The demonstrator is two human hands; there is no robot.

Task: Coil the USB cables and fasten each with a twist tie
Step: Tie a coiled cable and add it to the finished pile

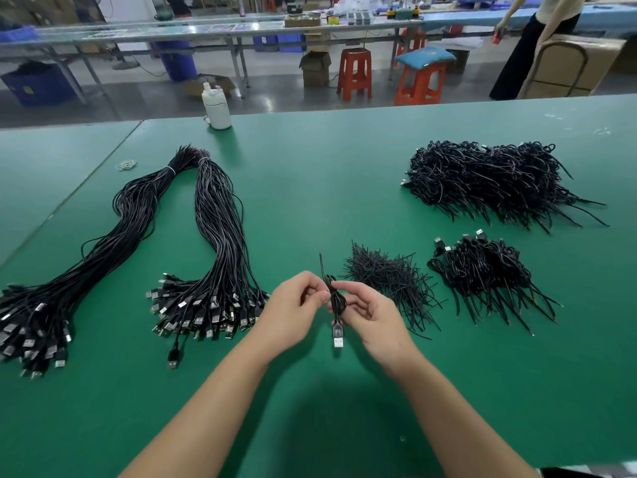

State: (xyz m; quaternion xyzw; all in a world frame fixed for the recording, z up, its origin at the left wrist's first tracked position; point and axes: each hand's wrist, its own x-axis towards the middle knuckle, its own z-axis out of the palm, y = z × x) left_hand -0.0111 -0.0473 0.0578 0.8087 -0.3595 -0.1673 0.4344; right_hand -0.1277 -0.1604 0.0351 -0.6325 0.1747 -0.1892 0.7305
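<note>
Fingers: both hands pinch one coiled cable.
Cable position: held above the surface, plug hanging down.
Risk: the coil may spring loose if the pinch is eased before tying.

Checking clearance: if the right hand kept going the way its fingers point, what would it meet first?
The right hand points leftward; past the coiled cable it holds, it would probably meet the left hand first.
</note>
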